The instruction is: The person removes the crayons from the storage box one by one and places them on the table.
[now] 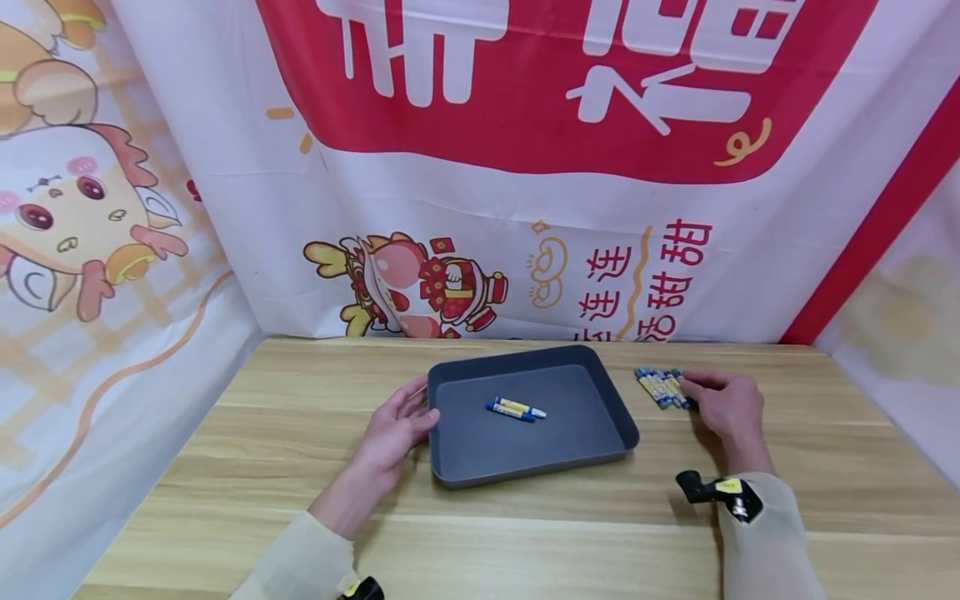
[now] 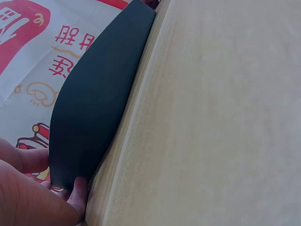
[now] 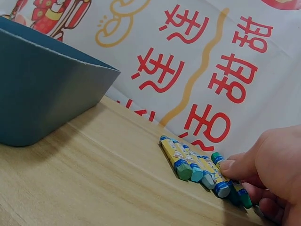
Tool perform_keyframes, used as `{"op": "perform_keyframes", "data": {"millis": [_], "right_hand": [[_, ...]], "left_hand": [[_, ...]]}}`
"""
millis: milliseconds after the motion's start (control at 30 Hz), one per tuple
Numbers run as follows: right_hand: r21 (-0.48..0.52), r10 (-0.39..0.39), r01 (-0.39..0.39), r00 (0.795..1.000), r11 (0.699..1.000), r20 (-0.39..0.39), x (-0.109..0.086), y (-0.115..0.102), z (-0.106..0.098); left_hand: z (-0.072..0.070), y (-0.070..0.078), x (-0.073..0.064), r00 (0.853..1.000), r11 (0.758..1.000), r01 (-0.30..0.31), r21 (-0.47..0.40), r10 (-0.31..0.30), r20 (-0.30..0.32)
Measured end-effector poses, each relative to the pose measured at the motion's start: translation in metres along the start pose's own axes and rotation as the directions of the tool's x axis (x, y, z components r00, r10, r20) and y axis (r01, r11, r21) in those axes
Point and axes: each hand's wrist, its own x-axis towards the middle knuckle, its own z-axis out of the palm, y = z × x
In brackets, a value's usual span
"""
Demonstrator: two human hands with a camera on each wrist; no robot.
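Observation:
A dark grey rectangular tray (image 1: 480, 475) sits on the wooden table with two crayons (image 1: 514, 409) lying inside, one blue-ended, one white-tipped. My left hand (image 1: 395, 429) grips the tray's left side, thumb at the rim and fingers against the outer wall; the left wrist view shows the fingers by the tray wall (image 2: 94, 99). To the right of the tray, several crayons (image 3: 176, 160) in green and blue shades with yellow wrappers lie side by side. At the right end of this row, my right hand (image 1: 726, 404) pinches a green crayon (image 3: 244, 197) between thumb and fingers.
A white cloth (image 1: 225, 208) with red print hangs behind the table's far edge, and more printed cloth (image 1: 60, 350) hangs at the left. Bare wooden tabletop (image 1: 547, 533) lies in front of the tray.

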Motion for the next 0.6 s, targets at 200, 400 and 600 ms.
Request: {"op": "perform_keyframes", "data": {"millis": [200, 400, 600], "right_hand": [[-0.009, 0.006, -0.006, 1.0, 1.0, 0.003, 0.0004, 0.0016, 0.0006], [-0.012, 0.013, -0.013, 1.0, 1.0, -0.004, 0.0012, 0.0028, 0.0013], [0.004, 0.009, -0.009, 1.0, 1.0, -0.012, 0.0017, 0.0024, 0.0003]], "left_hand": [[0.0001, -0.0001, -0.0001, 1.0, 1.0, -0.001, -0.004, 0.001, 0.0], [0.0003, -0.0004, -0.0001, 1.0, 1.0, -0.002, -0.005, 0.002, -0.001], [-0.0003, 0.0004, 0.0, 1.0, 1.0, -0.003, -0.005, 0.003, 0.003]]}}
